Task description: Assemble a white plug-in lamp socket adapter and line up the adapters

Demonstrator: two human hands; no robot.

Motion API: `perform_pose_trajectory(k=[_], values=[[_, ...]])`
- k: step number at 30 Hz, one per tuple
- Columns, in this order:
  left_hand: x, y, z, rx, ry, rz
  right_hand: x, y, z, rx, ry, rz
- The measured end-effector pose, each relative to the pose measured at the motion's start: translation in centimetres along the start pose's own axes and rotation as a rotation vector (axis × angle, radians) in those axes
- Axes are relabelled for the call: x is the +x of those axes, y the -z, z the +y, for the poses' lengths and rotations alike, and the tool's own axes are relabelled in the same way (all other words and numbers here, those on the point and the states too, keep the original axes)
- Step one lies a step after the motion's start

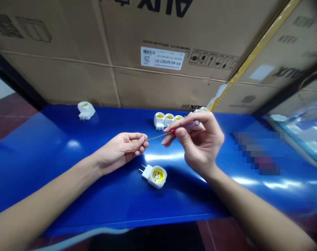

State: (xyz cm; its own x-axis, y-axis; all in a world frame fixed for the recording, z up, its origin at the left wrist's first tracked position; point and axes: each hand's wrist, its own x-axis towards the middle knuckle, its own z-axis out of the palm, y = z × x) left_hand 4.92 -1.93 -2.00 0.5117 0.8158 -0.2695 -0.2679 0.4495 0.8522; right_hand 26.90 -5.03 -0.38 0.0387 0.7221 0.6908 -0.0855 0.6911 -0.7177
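Observation:
My right hand (204, 143) grips a screwdriver (173, 131) with a red and clear purplish handle, its thin shaft slanting left. The tip meets the fingertips of my left hand (127, 148), which pinch a tiny metal piece, perhaps a screw; it is too small to name surely. Below both hands a white plug-in lamp socket (154, 176) lies on the blue table, its yellow-lined opening facing up and its two prongs pointing left. Neither hand touches it.
Several similar lamp sockets (169, 120) stand in a row at the back, partly behind my right hand. Another socket (86, 110) sits at the back left. Large cardboard boxes (108, 66) rise behind the blue table (113, 205). A blurred-out item (260, 155) lies at right.

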Motion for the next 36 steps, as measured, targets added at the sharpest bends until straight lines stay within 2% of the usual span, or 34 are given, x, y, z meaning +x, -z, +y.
perform_pose_trajectory(k=[12, 21, 28, 34, 36], values=[[-0.2, -0.3, -0.1, 0.091, -0.018, -0.041, -0.5, -0.1, -0.1, -0.037, 0.047, 0.004], [-0.2, -0.2, -0.4, 0.126, -0.022, -0.020, -1.0, 0.6, 0.6, -0.013, 0.123, -0.078], [-0.5, -0.9, -0.4, 0.134, -0.070, 0.067, -1.1, 0.6, 0.6, -0.118, 0.062, -0.079], [-0.4, -1.1, -0.4, 0.086, -0.060, 0.131, -1.2, 0.5, 1.0, -0.100, 0.156, -0.091], [-0.3, -1.0, -0.4, 0.050, -0.034, 0.149, -1.2, 0.5, 1.1, -0.117, 0.145, -0.081]])
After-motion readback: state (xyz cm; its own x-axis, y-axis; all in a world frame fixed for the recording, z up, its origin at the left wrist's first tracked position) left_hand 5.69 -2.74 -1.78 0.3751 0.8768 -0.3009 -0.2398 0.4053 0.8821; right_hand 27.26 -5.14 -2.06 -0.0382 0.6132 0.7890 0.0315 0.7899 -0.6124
